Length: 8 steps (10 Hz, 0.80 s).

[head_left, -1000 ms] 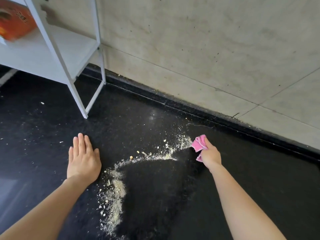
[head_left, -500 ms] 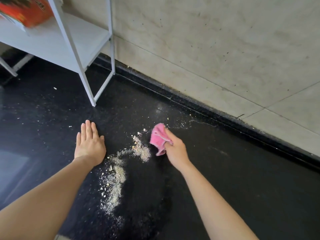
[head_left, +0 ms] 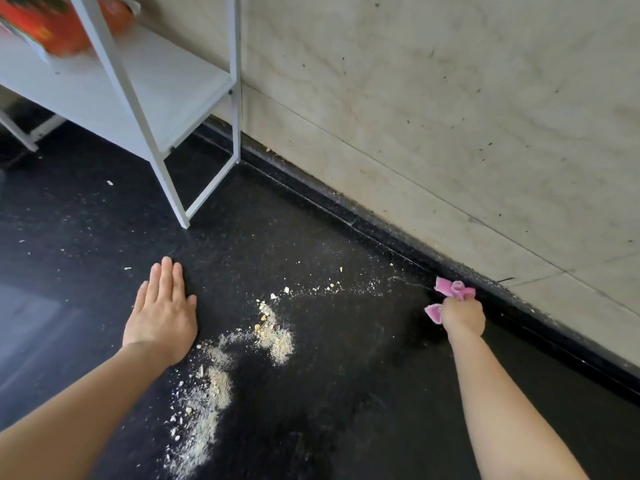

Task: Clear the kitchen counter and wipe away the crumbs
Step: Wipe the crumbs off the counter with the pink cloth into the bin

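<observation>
While the crumpled pink cloth (head_left: 453, 289) is pinched in the right grip (head_left: 464, 315), likely for a sweep, pale crumbs (head_left: 273, 336) are heaped leftward, beside the left grip (head_left: 162, 317), spread flat on the black desk (head_left: 346, 410).

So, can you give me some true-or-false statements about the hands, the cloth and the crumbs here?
The right hand grips a pink cloth. True.
The left hand holds a sponge. False: it lies flat on the black counter, holding nothing.
The crumbs lie between the two hands. True.
The shelf of the white rack is bare. False: an orange-red package sits on it.
</observation>
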### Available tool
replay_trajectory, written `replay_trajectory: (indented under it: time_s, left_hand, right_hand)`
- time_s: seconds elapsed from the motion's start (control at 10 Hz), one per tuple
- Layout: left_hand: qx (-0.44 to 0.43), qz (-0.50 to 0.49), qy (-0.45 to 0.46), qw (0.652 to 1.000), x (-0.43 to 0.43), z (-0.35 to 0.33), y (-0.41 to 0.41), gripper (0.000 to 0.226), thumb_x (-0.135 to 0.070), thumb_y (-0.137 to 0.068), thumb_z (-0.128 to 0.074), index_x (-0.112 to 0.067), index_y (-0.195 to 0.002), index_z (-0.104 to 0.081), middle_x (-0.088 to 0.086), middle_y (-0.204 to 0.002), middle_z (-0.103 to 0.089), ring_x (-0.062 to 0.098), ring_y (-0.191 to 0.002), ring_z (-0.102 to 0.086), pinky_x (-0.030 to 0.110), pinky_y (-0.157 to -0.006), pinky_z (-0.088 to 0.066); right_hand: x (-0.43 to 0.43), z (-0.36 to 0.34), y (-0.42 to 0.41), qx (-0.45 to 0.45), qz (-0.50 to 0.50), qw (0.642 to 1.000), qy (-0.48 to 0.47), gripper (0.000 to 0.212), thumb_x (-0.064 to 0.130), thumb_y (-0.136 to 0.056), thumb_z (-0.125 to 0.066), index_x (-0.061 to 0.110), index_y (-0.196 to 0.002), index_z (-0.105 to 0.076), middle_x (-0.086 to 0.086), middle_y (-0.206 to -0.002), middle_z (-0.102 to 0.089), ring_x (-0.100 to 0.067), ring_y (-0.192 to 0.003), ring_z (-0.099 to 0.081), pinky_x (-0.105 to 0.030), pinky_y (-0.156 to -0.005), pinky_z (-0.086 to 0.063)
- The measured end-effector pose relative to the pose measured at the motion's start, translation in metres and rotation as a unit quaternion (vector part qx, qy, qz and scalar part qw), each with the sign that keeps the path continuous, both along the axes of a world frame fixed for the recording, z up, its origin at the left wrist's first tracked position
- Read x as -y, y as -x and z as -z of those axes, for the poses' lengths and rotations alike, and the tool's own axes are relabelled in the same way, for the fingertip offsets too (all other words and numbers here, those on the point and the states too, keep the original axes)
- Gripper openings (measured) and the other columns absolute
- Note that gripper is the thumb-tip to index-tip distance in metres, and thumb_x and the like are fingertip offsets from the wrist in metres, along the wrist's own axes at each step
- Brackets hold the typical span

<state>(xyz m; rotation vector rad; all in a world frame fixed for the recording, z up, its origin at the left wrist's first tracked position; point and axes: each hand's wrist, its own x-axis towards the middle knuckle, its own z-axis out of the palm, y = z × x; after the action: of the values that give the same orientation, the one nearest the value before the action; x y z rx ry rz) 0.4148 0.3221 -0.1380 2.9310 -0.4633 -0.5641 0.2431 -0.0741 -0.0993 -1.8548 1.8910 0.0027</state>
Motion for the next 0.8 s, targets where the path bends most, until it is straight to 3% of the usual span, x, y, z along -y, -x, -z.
replay_trajectory:
  time_s: [0.1, 0.2, 0.3, 0.4, 0.5, 0.6, 0.7, 0.8]
  left_hand:
    - [0.0, 0.0, -0.004, 1.0, 0.001, -0.001, -0.001, 0.059, -0.031, -0.099, -0.01, -0.006, -0.147, 0.013, 0.009, -0.156, 0.019, 0.021, -0.144, 0.017, 0.035, -0.118, 0.003]
    - [-0.005, 0.001, -0.002, 1.0, 0.002, -0.003, 0.0, 0.059, -0.031, -0.099, -0.011, -0.006, -0.147, 0.012, 0.009, -0.156, 0.018, 0.021, -0.144, 0.017, 0.035, -0.118, 0.003]
    - [-0.01, 0.0, 0.0, 1.0, 0.002, -0.006, 0.001, 0.059, -0.031, -0.099, -0.011, -0.006, -0.147, 0.012, 0.009, -0.156, 0.018, 0.021, -0.144, 0.016, 0.035, -0.118, 0.003]
    - [-0.009, 0.003, -0.003, 1.0, 0.004, -0.006, 0.002, 0.059, -0.031, -0.099, -0.011, -0.005, -0.147, 0.013, 0.01, -0.156, 0.019, 0.022, -0.144, 0.016, 0.035, -0.118, 0.002]
    - [-0.004, 0.001, -0.01, 1.0, 0.004, -0.007, 0.001, 0.059, -0.031, -0.099, -0.01, -0.005, -0.146, 0.014, 0.01, -0.156, 0.019, 0.022, -0.144, 0.016, 0.035, -0.118, 0.002]
    - [-0.004, 0.001, -0.011, 1.0, 0.004, -0.007, 0.0, 0.06, -0.032, -0.099, -0.01, -0.005, -0.146, 0.015, 0.009, -0.156, 0.02, 0.022, -0.144, 0.017, 0.035, -0.118, 0.003]
    - [-0.007, 0.005, -0.012, 1.0, 0.002, -0.006, 0.001, 0.06, -0.032, -0.099, -0.01, -0.005, -0.146, 0.015, 0.009, -0.155, 0.021, 0.022, -0.144, 0.017, 0.035, -0.118, 0.003]
    - [-0.009, 0.001, -0.009, 1.0, 0.003, -0.005, 0.001, 0.06, -0.032, -0.099, -0.009, -0.006, -0.146, 0.016, 0.009, -0.155, 0.022, 0.021, -0.144, 0.018, 0.034, -0.118, 0.004]
  right_hand:
    - [-0.026, 0.005, -0.024, -0.016, -0.079, 0.997, 0.017, 0.034, 0.017, -0.097, -0.037, 0.006, -0.129, -0.044, -0.017, -0.102, -0.06, -0.036, -0.098, -0.059, -0.033, -0.068, -0.037]
    - [-0.032, -0.004, -0.031, 0.102, -0.148, 0.977, -0.118, 0.036, 0.017, -0.095, -0.042, 0.03, -0.127, -0.054, -0.005, -0.09, -0.064, -0.017, -0.073, -0.055, -0.029, -0.058, -0.039]
    - [-0.023, -0.019, -0.02, 0.194, -0.119, 0.964, -0.139, 0.043, 0.011, -0.085, -0.05, 0.042, -0.11, -0.064, 0.006, -0.077, -0.067, -0.009, -0.068, -0.057, -0.024, -0.058, -0.041]
    - [-0.013, -0.023, -0.016, 0.1, -0.088, 0.991, -0.017, 0.028, 0.013, -0.085, -0.046, 0.026, -0.085, -0.07, -0.001, -0.062, -0.068, -0.013, -0.058, -0.058, -0.027, -0.055, -0.041]
    - [-0.024, -0.009, -0.027, 0.026, -0.114, 0.993, 0.02, 0.032, 0.006, -0.088, -0.038, 0.015, -0.106, -0.064, -0.003, -0.072, -0.063, -0.024, -0.069, -0.057, -0.031, -0.057, -0.037]
    - [-0.046, 0.003, -0.047, 0.054, -0.212, 0.975, -0.035, 0.047, 0.001, -0.087, -0.035, 0.023, -0.126, -0.052, 0.001, -0.068, -0.062, -0.019, -0.067, -0.056, -0.028, -0.052, -0.035]
    - [-0.045, -0.006, -0.063, 0.084, -0.281, 0.953, -0.08, 0.037, 0.011, -0.087, -0.041, 0.037, -0.098, -0.065, 0.01, -0.062, -0.065, -0.009, -0.061, -0.058, -0.021, -0.052, -0.038]
    - [-0.035, -0.011, -0.065, 0.057, -0.237, 0.968, 0.053, 0.032, 0.026, -0.09, -0.041, 0.028, -0.066, -0.062, 0.008, -0.04, -0.059, -0.014, -0.056, -0.06, -0.021, -0.048, -0.034]
